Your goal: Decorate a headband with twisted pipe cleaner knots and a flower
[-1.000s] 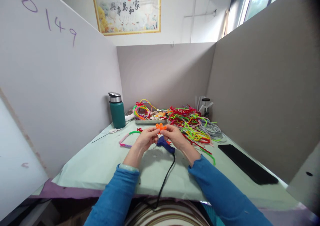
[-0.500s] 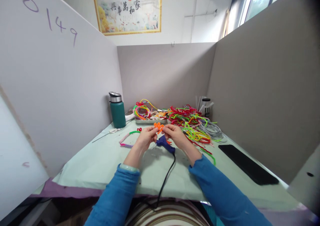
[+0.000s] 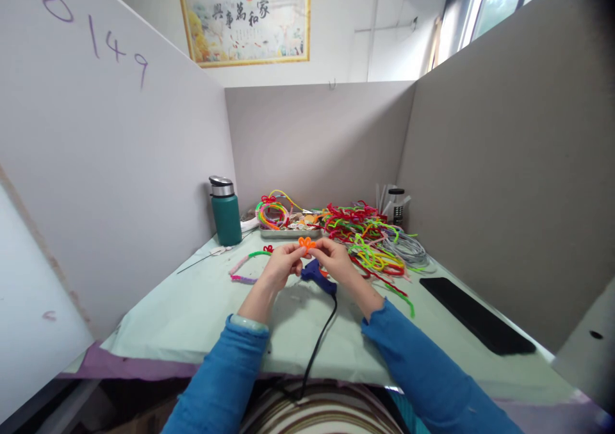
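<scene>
Between my fingertips is an orange pipe-cleaner flower (image 3: 306, 242) with looped petals, held up over the table. My left hand (image 3: 284, 262) pinches it from the left, and my right hand (image 3: 333, 258) pinches its right side. Just below the hands lies a blue glue gun (image 3: 317, 276), its black cord (image 3: 321, 338) running to the table's front edge. Left of my left hand rests a bent multicoloured pipe-cleaner piece (image 3: 240, 269) with a small red flower (image 3: 268, 248) at its end.
A tray (image 3: 291, 234) with small pieces and coiled pipe cleaners stands at the back. Heaped pipe cleaners (image 3: 360, 226) lie right of it, near grey coils (image 3: 408, 247). A green bottle (image 3: 226, 216) stands left; a black slab (image 3: 475, 315) lies right. Partitions (image 3: 317, 146) surround the table.
My right hand has moved slightly left, closer to my left hand. The orange flower's loops are drawn together more compactly. The glue gun and the other things have stayed put.
</scene>
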A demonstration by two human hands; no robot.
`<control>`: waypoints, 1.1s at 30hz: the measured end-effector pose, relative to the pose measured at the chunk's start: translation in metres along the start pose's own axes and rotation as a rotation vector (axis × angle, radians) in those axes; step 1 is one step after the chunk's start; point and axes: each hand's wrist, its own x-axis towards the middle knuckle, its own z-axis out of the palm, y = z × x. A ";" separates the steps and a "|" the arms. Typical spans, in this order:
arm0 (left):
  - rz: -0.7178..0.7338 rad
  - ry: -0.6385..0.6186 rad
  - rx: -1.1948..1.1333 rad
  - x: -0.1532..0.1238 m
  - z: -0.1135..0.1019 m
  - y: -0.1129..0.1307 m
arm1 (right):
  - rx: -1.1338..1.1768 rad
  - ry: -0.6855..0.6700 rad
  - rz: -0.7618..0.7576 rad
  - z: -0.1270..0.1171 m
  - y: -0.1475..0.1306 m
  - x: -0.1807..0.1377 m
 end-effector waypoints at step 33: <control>0.006 -0.022 0.058 0.000 -0.001 -0.001 | 0.141 0.101 0.056 0.005 -0.005 -0.001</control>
